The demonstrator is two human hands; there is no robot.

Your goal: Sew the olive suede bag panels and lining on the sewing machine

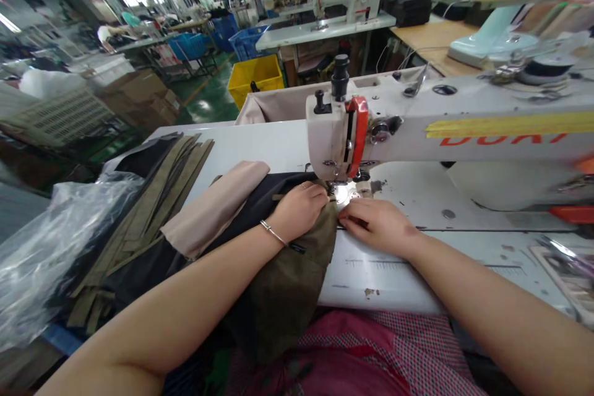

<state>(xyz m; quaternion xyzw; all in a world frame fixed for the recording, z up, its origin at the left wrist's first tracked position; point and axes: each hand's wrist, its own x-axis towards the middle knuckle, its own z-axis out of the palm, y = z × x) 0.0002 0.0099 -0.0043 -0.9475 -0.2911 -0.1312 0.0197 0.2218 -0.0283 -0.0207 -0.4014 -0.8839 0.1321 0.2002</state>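
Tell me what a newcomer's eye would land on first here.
Probably the near sewing machine at right, its red lever above a bright light. Then the left hand on the olive cloth and the right hand beside the glow. Behind the table, a yellow bin stands out.

The sewing machine (399,130) stands toward the right of the surface (227,148). Left of its head, the cloth (297,278) hangs over the near edge. Farther left lie a folded piece (218,204), strips (160,198), then plastic wrapping (55,241). A bin (255,77) sits beyond the surface.
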